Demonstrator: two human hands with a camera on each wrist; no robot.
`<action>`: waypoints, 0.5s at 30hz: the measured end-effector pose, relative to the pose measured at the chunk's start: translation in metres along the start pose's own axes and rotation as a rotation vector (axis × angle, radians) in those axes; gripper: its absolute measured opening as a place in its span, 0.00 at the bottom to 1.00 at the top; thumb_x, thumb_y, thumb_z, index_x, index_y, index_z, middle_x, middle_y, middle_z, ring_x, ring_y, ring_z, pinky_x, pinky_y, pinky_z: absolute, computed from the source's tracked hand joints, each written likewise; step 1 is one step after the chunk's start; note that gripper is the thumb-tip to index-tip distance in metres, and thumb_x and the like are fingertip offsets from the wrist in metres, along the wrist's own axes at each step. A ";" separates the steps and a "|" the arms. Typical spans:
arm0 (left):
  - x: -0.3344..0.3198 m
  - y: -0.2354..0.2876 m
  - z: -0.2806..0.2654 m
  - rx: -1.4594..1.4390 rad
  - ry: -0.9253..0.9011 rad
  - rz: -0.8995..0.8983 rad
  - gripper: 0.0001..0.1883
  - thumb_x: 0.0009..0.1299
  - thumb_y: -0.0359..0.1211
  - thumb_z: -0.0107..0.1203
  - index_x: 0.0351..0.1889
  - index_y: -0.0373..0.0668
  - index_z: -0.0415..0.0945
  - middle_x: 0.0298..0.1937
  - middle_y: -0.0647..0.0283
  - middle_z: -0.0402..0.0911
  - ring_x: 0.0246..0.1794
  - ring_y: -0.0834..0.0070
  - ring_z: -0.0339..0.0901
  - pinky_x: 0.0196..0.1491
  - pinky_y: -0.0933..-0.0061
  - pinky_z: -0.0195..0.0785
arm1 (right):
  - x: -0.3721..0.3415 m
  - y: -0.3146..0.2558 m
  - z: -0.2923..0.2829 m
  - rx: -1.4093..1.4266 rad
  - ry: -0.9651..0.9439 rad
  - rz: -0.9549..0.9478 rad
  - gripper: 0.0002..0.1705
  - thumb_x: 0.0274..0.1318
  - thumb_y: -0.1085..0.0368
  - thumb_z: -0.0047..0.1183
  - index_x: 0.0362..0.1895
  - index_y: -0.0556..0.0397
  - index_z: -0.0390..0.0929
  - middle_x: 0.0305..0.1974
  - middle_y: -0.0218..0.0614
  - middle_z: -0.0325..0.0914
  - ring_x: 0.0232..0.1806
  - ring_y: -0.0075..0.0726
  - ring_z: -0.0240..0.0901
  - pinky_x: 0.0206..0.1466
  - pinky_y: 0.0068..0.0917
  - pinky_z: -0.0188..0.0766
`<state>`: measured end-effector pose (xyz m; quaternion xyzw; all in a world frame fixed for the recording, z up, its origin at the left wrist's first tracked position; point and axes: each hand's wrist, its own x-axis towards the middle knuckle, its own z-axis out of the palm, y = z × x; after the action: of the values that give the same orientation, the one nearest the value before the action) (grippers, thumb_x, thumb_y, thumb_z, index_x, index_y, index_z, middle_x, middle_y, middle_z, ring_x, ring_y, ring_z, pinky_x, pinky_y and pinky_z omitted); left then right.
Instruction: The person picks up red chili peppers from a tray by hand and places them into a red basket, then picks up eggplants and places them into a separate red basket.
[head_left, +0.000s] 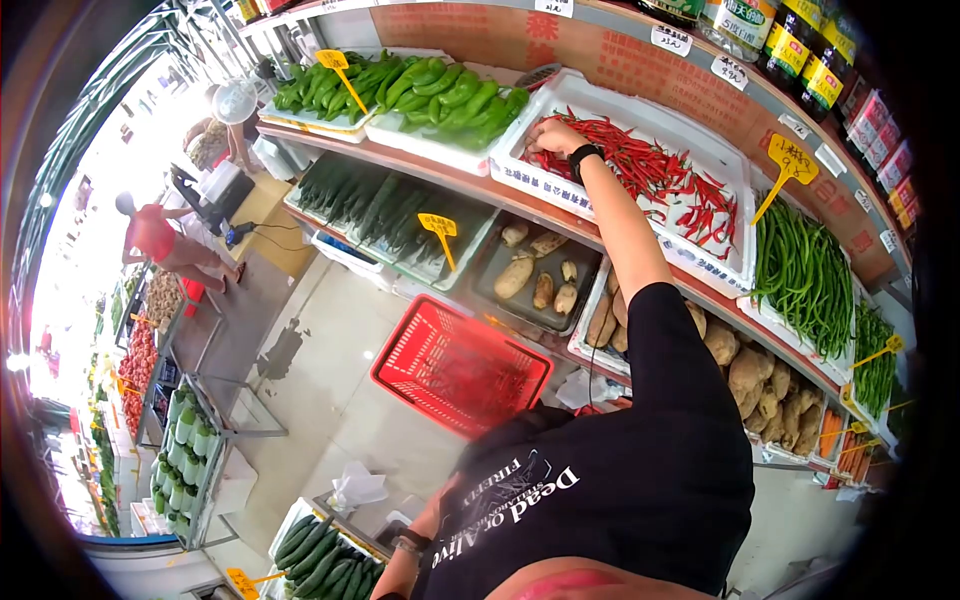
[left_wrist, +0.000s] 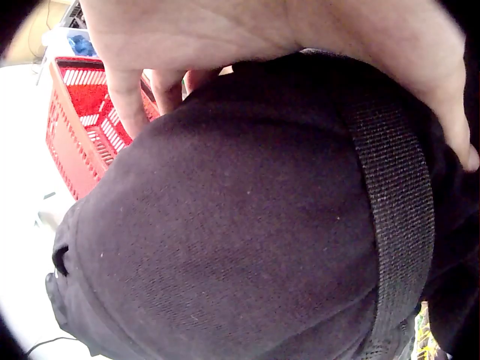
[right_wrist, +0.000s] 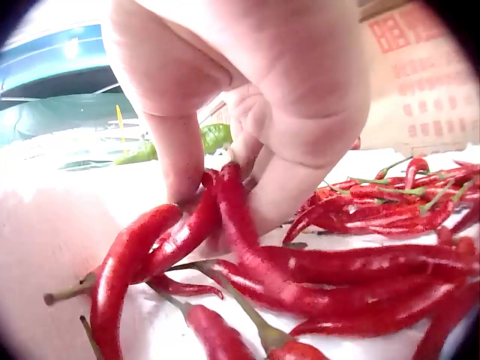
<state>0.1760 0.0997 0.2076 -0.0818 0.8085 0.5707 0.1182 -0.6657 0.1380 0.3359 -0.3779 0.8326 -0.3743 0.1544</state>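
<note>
Red chili peppers (head_left: 640,160) lie in a white foam tray (head_left: 735,262) on the upper shelf. My right hand (head_left: 552,137) reaches into the tray's left end. Up close in the right wrist view, the thumb and fingers of that hand (right_wrist: 247,97) pinch red chilies (right_wrist: 225,202) near their tips, with more chilies around them. My left hand (left_wrist: 262,37) lies across the top of a black fabric bag (left_wrist: 240,217) with a woven strap, its fingers curved over the far edge and partly hidden. In the head view the left hand (head_left: 440,505) is partly covered by black fabric.
A red basket (head_left: 395,365) stands on the floor below the shelves. Green peppers (head_left: 460,100) are left of the chilies, green beans (head_left: 805,270) right. Potatoes and root vegetables (head_left: 760,385) fill the lower shelf. Cucumbers (head_left: 325,560) lie near my left arm. A person in red (head_left: 165,235) stands far left.
</note>
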 end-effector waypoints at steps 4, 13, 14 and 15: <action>0.002 -0.001 -0.001 0.005 -0.006 0.011 0.35 0.72 0.38 0.47 0.76 0.37 0.52 0.75 0.45 0.60 0.74 0.50 0.58 0.75 0.57 0.50 | -0.012 -0.017 -0.006 0.277 -0.127 0.112 0.12 0.54 0.72 0.59 0.43 0.65 0.82 0.39 0.42 0.84 0.38 0.37 0.80 0.44 0.34 0.76; 0.002 -0.003 -0.003 0.007 -0.010 0.032 0.36 0.72 0.39 0.48 0.76 0.37 0.52 0.75 0.45 0.60 0.74 0.50 0.58 0.75 0.57 0.50 | -0.027 -0.045 0.002 -0.116 -0.163 -0.085 0.13 0.61 0.67 0.58 0.47 0.62 0.82 0.40 0.36 0.84 0.39 0.28 0.77 0.49 0.27 0.74; 0.002 -0.003 -0.004 0.008 -0.010 0.033 0.36 0.72 0.39 0.49 0.76 0.37 0.52 0.75 0.45 0.60 0.74 0.50 0.58 0.75 0.56 0.50 | -0.027 -0.049 0.002 -0.141 -0.188 -0.098 0.14 0.61 0.67 0.58 0.47 0.63 0.82 0.40 0.36 0.84 0.39 0.27 0.77 0.49 0.27 0.74; 0.003 -0.003 -0.003 0.009 -0.010 0.035 0.36 0.72 0.39 0.49 0.76 0.37 0.52 0.75 0.45 0.60 0.74 0.50 0.58 0.75 0.56 0.50 | -0.030 -0.051 0.001 -0.091 -0.165 -0.109 0.15 0.59 0.64 0.60 0.46 0.61 0.82 0.39 0.37 0.85 0.38 0.28 0.77 0.47 0.28 0.74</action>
<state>0.1737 0.0954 0.2050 -0.0643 0.8118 0.5693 0.1128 -0.6191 0.1372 0.3722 -0.4587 0.8115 -0.3114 0.1846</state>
